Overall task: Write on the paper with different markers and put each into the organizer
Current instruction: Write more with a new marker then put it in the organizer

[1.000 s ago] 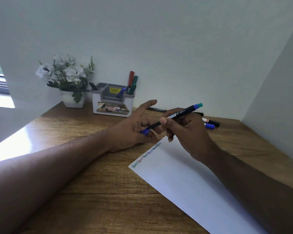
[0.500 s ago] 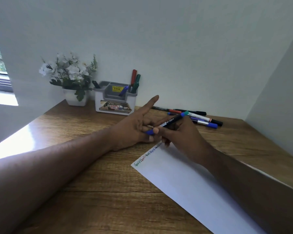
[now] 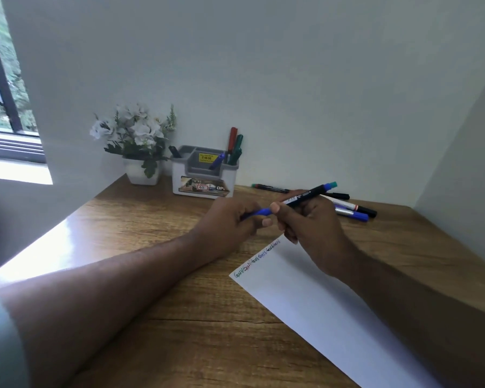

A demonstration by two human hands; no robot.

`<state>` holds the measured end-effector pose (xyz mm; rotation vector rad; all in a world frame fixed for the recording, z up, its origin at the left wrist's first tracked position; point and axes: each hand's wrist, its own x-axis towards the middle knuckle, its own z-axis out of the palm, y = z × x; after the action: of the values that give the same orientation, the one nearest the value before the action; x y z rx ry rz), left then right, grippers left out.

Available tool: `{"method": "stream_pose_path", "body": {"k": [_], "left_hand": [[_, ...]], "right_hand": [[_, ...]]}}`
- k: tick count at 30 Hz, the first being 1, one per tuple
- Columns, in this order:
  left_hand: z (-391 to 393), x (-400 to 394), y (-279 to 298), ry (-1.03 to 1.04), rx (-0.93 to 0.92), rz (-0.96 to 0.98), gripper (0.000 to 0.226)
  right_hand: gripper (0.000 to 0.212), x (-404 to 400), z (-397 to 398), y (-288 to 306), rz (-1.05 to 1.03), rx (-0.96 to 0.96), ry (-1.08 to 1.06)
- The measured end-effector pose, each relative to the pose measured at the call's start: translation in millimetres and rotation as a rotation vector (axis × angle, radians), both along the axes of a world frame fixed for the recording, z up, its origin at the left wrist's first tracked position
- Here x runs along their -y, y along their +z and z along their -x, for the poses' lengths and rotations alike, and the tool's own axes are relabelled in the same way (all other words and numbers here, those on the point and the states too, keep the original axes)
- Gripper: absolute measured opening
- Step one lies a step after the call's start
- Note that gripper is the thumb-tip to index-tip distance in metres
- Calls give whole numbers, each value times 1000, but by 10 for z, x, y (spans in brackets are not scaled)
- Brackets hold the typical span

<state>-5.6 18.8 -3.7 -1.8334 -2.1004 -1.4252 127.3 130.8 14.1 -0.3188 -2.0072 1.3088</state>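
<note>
A black marker [image 3: 303, 196] with a blue cap [image 3: 259, 212] is lying tilted between both hands. White paper [image 3: 319, 303] bearing colored writing is lying on the desk [image 3: 151, 219]. A gray organizer [image 3: 205, 175] is holding several markers by the wall.

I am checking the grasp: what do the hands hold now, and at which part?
Both hold one marker: the right hand grips its black barrel near the middle, the left hand grips its blue cap end.

black marker [image 3: 305, 196] with blue cap [image 3: 259, 212], white paper [image 3: 333, 309], grey-white organizer [image 3: 205, 175], wood-grain desk [image 3: 157, 214]
</note>
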Motion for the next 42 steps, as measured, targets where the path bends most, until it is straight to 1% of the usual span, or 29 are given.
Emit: {"method": "stream_pose_path", "body": {"k": [2, 4, 5, 7, 8, 9, 12, 13, 14, 17, 18, 19, 20, 21, 22, 23, 24, 26, 28, 29, 31, 34, 37, 39, 42], "left_hand": [[18, -31, 22, -2, 50, -13, 15], [53, -49, 57, -1, 96, -29, 22], [92, -45, 75, 13, 112, -29, 29], [232, -11, 104, 98, 146, -31, 47], [325, 18, 106, 164, 153, -43, 49], [431, 55, 103, 236, 149, -62, 45], [711, 156, 87, 436, 95, -68, 30], [770, 170, 78, 469, 91, -57, 28], [817, 173, 73, 487, 98, -46, 27], [891, 138, 49, 497, 117, -23, 25], [903, 120, 44, 500, 123, -17, 24], [917, 107, 41, 506, 125, -18, 22], [932, 97, 35, 513, 128, -19, 21], [945, 89, 30, 517, 130, -23, 20], [959, 84, 22, 521, 134, -24, 19], [969, 76, 14, 523, 139, -23, 19], [983, 68, 5, 526, 145, -19, 20], [1007, 48, -14, 531, 153, -11, 20], [1024, 33, -24, 541, 142, 1, 21], [1035, 27, -30, 545, 134, 4, 22], [1041, 20, -38, 544, 129, 8, 22], [1037, 17, -44, 539, 122, 8, 22], [1025, 14, -41, 524, 121, 18, 21], [1025, 12, -39, 525, 113, 26, 20], [1020, 17, -39, 523, 112, 29, 19]], "right_hand": [[12, -4, -5, 101, 8, 22, 32], [9, 0, 25, 224, 38, 26, 80], [8, 9, 56, 282, 40, 3, 77], [7, -4, 139, 383, 9, -110, 13], [12, -38, 181, 417, -57, -161, -27], [21, -76, 229, 450, -158, -179, -48], [58, -163, 410, 562, -482, -74, -63], [62, -164, 484, 608, -543, -58, -69], [59, -149, 568, 647, -558, -78, -67], [35, -58, 842, 737, -537, -232, -100], [33, -34, 922, 747, -537, -284, -100], [37, 3, 1004, 756, -523, -318, -79], [46, 48, 1076, 770, -524, -326, -55], [61, 90, 1150, 785, -555, -317, -31], [76, 137, 1217, 805, -611, -291, -13], [85, 172, 1284, 821, -682, -247, -4], [88, 191, 1359, 835, -769, -192, -1], [80, 184, 1512, 862, -982, -45, -24], [64, 127, 1655, 883, -1117, 112, -59], [57, 94, 1718, 881, -1132, 168, -62], [47, 39, 1802, 875, -1061, 244, -49], [43, 28, 1888, 870, -940, 283, -7], [36, 106, 1970, 918, -968, 279, 30], [29, 163, 2040, 967, -995, 289, 18], [31, 221, 2152, 986, -1061, 420, -26]]}}
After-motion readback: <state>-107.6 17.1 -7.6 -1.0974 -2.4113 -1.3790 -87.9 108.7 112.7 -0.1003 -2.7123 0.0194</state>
